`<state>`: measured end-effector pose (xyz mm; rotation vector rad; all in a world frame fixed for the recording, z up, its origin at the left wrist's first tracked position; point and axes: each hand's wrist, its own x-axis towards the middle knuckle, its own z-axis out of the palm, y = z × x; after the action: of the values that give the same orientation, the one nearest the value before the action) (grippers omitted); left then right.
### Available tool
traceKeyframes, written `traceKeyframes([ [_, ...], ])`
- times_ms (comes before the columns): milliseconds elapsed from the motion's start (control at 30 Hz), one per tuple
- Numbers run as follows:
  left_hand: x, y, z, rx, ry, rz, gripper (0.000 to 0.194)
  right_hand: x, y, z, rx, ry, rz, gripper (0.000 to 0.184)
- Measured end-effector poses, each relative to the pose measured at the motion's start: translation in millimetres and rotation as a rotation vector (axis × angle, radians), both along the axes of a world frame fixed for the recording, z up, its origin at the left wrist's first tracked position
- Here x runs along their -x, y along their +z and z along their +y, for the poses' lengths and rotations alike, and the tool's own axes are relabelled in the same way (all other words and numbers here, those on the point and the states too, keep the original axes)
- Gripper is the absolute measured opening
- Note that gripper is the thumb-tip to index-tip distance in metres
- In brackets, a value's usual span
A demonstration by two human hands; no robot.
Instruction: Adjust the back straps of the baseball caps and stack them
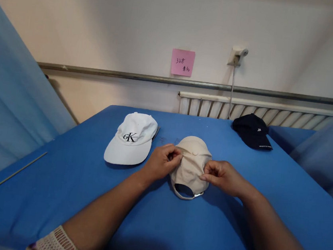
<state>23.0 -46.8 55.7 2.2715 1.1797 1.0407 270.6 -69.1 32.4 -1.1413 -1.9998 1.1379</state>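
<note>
A beige baseball cap (192, 168) lies on the blue-covered table (155, 224), its back opening and strap facing me. My left hand (165, 159) pinches the fabric on the cap's left side, fingers closed. On the opposite side, my right hand (220, 176) is closed on the fabric between thumb and fingers. The cloth between both hands is creased. Left of my hands rests a white cap (133, 139) with black letters on its front and its brim toward me.
A dark navy cap (251, 130) sits at the back right. A thin stick (22, 168) lies at the left. Behind the table are a rail (115, 74), a radiator (210, 106) and a socket with a plug (237, 56). Blue curtains (13, 95) hang at both sides.
</note>
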Motion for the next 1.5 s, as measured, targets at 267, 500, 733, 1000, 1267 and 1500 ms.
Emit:
traceKeyframes([
  [267,1.3,7.0,-2.0,0.071,-0.096,-0.049,0.012,7.0,8.1,-9.4,0.058,0.021,0.132,0.033],
  [500,14.7,19.0,-1.6,-0.19,-0.148,0.053,0.016,-12.0,1.1,16.9,-0.007,-0.395,0.421,0.041],
  [733,45.2,22.3,24.6,-0.198,0.007,0.236,0.016,-14.5,-53.0,57.7,0.068,-0.781,0.25,0.022],
  [1000,50.6,12.2,33.5,-0.115,0.108,0.304,0.017,9.1,-63.2,72.3,0.315,-0.771,0.515,0.048],
  [1267,54.5,12.5,35.8,-0.121,0.123,0.263,0.019,-4.2,-56.3,90.5,0.361,-0.697,0.491,0.033],
  [1500,55.2,9.6,37.6,-0.043,0.112,0.149,0.024,-39.9,-60.4,75.7,0.429,-0.485,0.419,0.033],
])
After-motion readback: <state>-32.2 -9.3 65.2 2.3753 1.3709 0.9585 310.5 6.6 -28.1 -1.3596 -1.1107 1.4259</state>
